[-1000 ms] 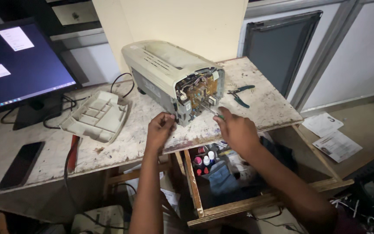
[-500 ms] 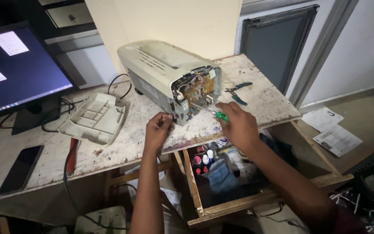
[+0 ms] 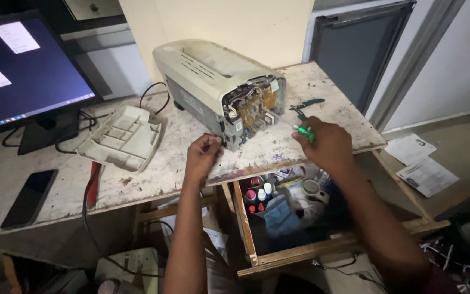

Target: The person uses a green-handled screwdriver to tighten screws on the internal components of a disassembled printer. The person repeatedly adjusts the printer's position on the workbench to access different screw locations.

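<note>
A cream printer (image 3: 208,73) lies on the worn white table (image 3: 148,179), its side cover off so the circuit board (image 3: 254,103) and wires show. My right hand (image 3: 325,144) grips a green-handled screwdriver (image 3: 304,131) whose shaft points at the exposed board. With curled fingers, my left hand (image 3: 202,155) touches the printer's lower front corner; whether it pinches anything I cannot see.
The removed plastic cover (image 3: 119,139) lies left of the printer. Pliers (image 3: 305,105) rest at the right. A monitor (image 3: 25,73), a phone (image 3: 28,198) and a red-handled tool (image 3: 93,185) sit on the left. An open drawer (image 3: 300,209) holds bottles and clutter. Papers (image 3: 422,163) lie on the floor.
The view has shifted slightly. My right hand has drawn back from the board with the screwdriver now visible in it. My left hand stays at the printer's corner.
</note>
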